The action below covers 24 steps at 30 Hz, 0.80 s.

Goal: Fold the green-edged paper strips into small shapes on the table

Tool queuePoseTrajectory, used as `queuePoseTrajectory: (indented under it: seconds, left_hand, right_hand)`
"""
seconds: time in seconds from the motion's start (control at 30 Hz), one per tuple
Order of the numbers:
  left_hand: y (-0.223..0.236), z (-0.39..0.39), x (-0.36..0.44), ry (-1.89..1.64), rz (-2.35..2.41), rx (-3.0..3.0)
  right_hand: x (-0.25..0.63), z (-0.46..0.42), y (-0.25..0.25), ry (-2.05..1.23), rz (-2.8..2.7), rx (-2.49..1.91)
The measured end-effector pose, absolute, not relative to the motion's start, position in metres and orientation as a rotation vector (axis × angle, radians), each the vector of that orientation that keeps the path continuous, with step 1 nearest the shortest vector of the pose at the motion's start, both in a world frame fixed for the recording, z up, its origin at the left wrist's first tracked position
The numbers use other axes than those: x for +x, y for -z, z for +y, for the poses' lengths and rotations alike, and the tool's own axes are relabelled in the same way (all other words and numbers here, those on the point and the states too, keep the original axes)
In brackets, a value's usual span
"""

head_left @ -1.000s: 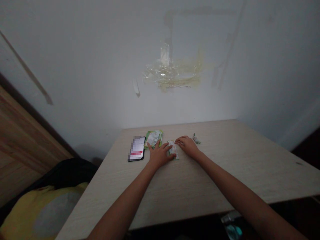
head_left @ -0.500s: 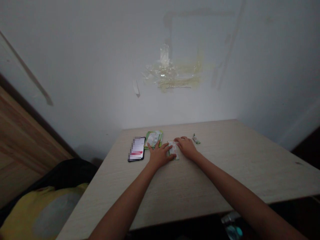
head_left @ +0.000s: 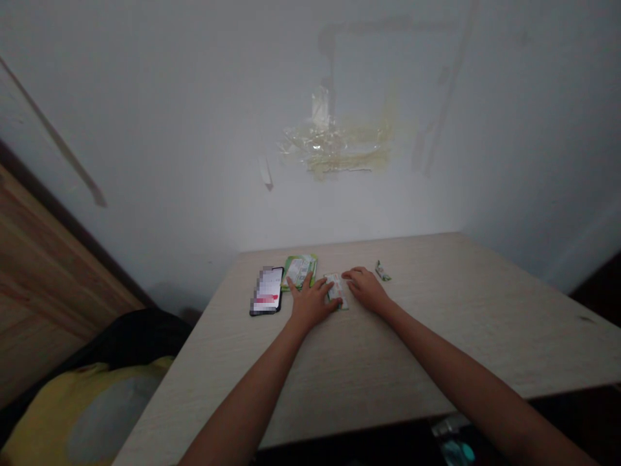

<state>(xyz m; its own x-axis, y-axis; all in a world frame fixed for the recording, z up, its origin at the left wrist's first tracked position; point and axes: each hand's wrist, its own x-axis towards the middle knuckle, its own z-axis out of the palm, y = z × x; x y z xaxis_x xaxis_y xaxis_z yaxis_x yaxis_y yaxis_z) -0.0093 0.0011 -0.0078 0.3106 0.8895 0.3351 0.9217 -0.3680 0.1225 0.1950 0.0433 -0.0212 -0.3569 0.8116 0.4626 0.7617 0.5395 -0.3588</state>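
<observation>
A small flat white-and-green packet [head_left: 336, 288] lies on the table between my hands. My left hand [head_left: 311, 303] rests with its fingers spread, some of them on the packet's left side and others reaching to the near edge of a larger green-and-white packet [head_left: 299, 270]. My right hand [head_left: 367, 288] lies at the small packet's right edge, open and palm down, its fingers slightly bent. Whether its fingertips touch the packet, I cannot tell. To the right of that hand is a small crumpled green-and-white wrapper piece [head_left: 383, 270].
A phone [head_left: 267, 291] with a lit, partly blurred screen lies left of the packets. The pale wooden table [head_left: 427, 272] meets a wall [head_left: 194, 129] with clear tape scraps. At lower left is a yellow-and-grey cushion-like thing [head_left: 87, 408]; something clear with a teal cap [head_left: 467, 452] shows below the front edge.
My right hand has shifted slightly right, off the small packet's edge, so more of the packet shows. My left hand has stayed in place. The view has moved very little.
</observation>
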Motion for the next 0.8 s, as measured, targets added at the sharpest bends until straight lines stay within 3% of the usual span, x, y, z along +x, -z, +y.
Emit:
queuePoseTrajectory:
  seconds: [0.5,0.8]
  left_hand:
    - [0.000,0.005,-0.010,0.457,-1.734,-2.466]
    - [-0.001,0.003,-0.009,0.440,-1.761,-2.460]
  right_hand:
    - [0.189,0.039,0.015,0.017,-2.270,-1.094]
    - [0.195,0.030,0.014,-0.082,-2.279,-0.973]
